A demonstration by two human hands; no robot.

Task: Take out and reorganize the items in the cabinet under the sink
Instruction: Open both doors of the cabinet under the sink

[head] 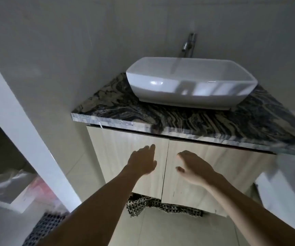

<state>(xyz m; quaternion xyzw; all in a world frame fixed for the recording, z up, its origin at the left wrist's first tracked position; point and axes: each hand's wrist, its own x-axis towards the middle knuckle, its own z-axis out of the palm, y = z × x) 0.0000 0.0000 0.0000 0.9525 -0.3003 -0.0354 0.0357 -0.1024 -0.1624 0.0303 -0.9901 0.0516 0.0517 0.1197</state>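
Note:
A pale wood cabinet with two doors sits under a dark veined stone counter (161, 119). Both doors, the left door (118, 153) and the right door (232, 167), are closed, so the items inside are hidden. A white basin (161, 82) stands on the counter. My left hand (144, 161) reaches toward the inner edge of the left door, fingers spread, holding nothing. My right hand (193, 167) is held just in front of the right door near the centre seam, fingers curled apart and empty.
A chrome tap (188, 45) comes off the wall above the basin. A checkered mat (161, 205) lies on the floor under the cabinet. A white toilet (292, 189) stands at the right. A white door frame (19, 125) and plastic bags (15, 185) are at the left.

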